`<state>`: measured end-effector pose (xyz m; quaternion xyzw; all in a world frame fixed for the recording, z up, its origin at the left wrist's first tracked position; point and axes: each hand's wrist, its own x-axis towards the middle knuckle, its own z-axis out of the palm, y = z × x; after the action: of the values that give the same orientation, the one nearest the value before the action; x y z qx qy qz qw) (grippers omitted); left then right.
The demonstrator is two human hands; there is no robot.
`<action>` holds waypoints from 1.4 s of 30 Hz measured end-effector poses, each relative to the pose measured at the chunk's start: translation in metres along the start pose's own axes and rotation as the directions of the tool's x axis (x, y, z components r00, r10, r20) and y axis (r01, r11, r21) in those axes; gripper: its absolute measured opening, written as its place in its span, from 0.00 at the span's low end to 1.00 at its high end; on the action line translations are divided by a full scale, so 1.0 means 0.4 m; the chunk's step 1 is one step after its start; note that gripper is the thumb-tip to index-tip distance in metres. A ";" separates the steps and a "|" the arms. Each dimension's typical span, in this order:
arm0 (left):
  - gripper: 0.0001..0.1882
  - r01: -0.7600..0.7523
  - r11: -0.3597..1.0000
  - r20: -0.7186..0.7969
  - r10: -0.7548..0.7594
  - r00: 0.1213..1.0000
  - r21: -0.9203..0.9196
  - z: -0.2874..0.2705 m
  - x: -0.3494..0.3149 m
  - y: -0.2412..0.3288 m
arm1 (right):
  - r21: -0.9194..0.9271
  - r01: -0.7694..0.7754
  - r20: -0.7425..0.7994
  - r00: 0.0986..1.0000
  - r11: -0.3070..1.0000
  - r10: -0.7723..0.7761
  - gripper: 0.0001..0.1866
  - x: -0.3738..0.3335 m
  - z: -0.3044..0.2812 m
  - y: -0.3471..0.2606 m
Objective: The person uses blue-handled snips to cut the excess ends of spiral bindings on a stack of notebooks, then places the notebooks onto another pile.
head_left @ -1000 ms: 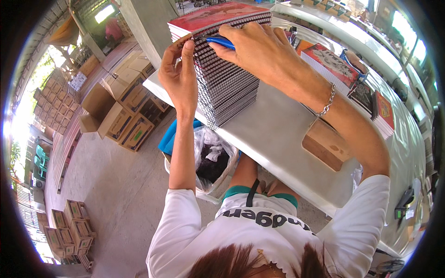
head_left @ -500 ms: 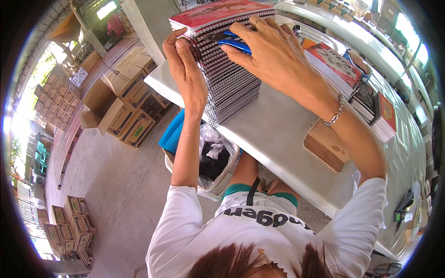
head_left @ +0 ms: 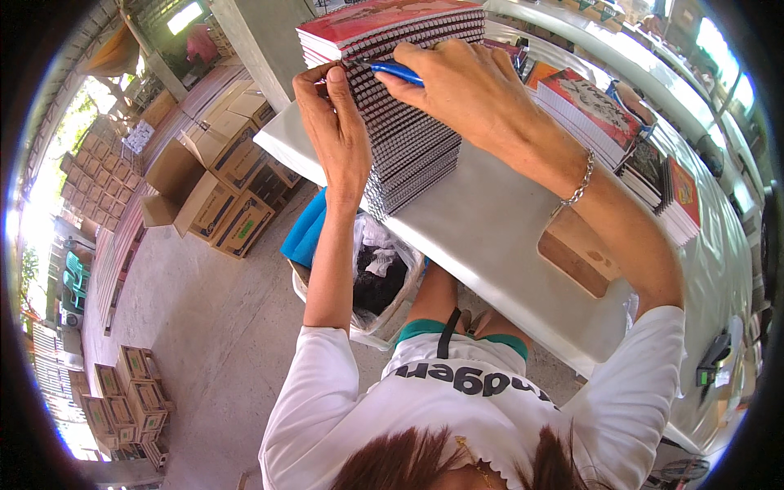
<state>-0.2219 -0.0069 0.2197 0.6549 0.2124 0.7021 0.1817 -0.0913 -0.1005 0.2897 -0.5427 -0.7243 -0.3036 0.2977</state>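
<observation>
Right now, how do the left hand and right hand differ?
The right hand grips a blue-handled tool; the left hand shows no tool, its thumb and forefinger close together. The right hand has a chain bracelet at its wrist, while the left hand's wrist is bare. Both are at the wire-bound edge of the tall notebook stack.

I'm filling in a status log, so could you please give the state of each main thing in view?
Left hand: at the stack's upper corner
Right hand: closed around the tool
Blue-handled tool: held, tip at the bindings
Spiral notebooks: closed, stacked high
Large cardboard box: flaps open
Lined bin: uncovered, holding dark and white material
</observation>
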 end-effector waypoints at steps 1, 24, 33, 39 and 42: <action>0.18 0.032 0.999 0.006 -0.032 0.999 -0.012 -0.001 -0.002 0.005 | 0.000 0.001 0.002 1.000 1.000 -0.001 0.18 -0.006 -0.004 0.000; 0.22 0.060 0.993 -0.031 -0.063 0.998 -0.103 -0.003 -0.003 0.011 | -0.100 -0.037 -0.070 0.997 0.994 0.030 0.20 -0.042 0.012 -0.017; 0.22 -0.001 0.999 0.047 -0.001 0.999 0.037 -0.020 -0.012 -0.014 | -0.088 -0.033 -0.074 0.997 0.996 0.026 0.21 -0.037 0.007 -0.013; 0.20 0.126 0.990 0.065 -0.122 0.990 -0.065 -0.015 -0.028 -0.005 | -0.078 -0.030 -0.072 0.997 0.997 0.024 0.19 -0.035 0.011 -0.019; 0.18 0.070 0.998 0.049 -0.070 0.996 0.003 -0.015 -0.028 -0.014 | 0.008 -0.030 -0.002 1.000 1.000 0.030 0.17 -0.027 -0.001 -0.023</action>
<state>-0.2272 -0.0085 0.2071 0.6643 0.2313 0.6788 0.2110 -0.0976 -0.1095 0.2807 -0.5521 -0.7170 -0.2968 0.3051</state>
